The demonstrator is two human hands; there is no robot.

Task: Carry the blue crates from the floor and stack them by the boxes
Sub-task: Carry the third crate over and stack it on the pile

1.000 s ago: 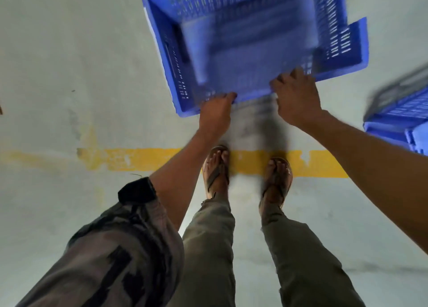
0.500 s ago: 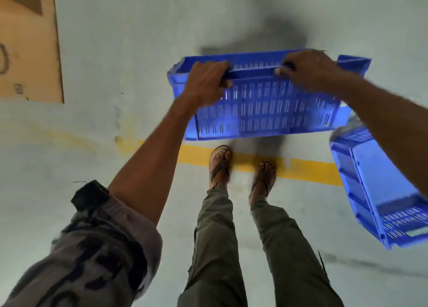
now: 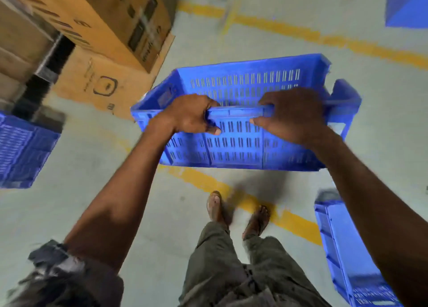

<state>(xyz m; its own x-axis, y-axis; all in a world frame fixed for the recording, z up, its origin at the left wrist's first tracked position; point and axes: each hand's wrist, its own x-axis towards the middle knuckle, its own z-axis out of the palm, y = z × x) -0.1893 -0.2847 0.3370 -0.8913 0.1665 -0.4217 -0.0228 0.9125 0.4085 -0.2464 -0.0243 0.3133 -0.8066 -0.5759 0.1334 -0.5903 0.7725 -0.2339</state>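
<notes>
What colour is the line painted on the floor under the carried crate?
Yellow, worn in places. The floor line shows best in the head view, below the crate.

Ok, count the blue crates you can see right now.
4, maybe more out of frame. One crate is held by the left hand and right hand; one sits left beside the boxes; one lower right; a blue corner top right, probably another.
</notes>
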